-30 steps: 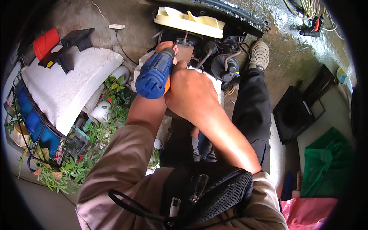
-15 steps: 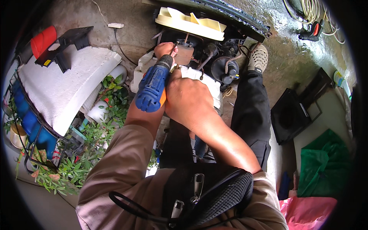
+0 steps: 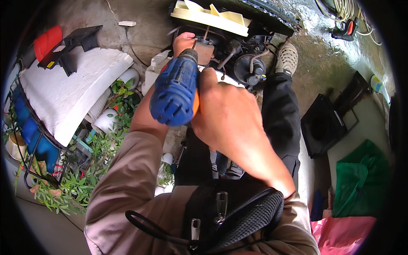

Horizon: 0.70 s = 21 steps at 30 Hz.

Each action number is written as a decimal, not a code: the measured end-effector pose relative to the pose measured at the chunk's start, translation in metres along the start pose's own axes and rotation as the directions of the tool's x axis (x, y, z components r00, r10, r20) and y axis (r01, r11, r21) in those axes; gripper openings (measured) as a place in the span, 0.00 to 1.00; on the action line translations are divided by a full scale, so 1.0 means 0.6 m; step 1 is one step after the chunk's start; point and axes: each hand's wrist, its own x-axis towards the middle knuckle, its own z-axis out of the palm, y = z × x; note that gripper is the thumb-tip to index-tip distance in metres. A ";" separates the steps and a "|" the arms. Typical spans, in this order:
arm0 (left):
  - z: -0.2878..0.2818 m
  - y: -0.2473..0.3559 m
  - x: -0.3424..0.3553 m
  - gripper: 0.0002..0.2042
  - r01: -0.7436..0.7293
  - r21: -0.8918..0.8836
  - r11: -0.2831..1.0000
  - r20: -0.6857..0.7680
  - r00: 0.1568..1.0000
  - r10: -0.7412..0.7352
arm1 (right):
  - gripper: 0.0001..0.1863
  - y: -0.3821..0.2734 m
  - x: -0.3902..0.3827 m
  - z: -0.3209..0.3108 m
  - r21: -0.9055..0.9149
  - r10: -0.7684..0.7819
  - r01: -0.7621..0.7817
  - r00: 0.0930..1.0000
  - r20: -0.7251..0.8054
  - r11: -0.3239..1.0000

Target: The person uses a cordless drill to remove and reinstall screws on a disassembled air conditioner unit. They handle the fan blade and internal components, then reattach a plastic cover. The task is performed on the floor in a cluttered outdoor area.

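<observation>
My right hand is wrapped round the handle of a blue and orange cordless drill. The drill points away from me, its dark bit toward a small boxy motor with a thin upright shaft. Beside that motor, my left hand has its fingers curled at the unit's edge; the drill hides part of it, and what it grips is not visible. A cream fan wheel stands just beyond the motor. A round black compressor with copper pipes sits to the right.
A white foam slab with black plastic parts lies at left, above green plants. A black panel, green bag and pink bag are at right. My shoe is beside the compressor.
The drill and my right hand have come closer to the camera and slightly right, the bit pulling back. My left hand has shifted a little farther away.
</observation>
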 end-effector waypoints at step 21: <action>0.024 0.078 -0.099 0.49 -0.017 0.597 0.802 0.059 0.998 -0.022 | 0.37 0.293 -0.471 -0.004 0.951 0.280 0.114 0.939 -0.197 0.287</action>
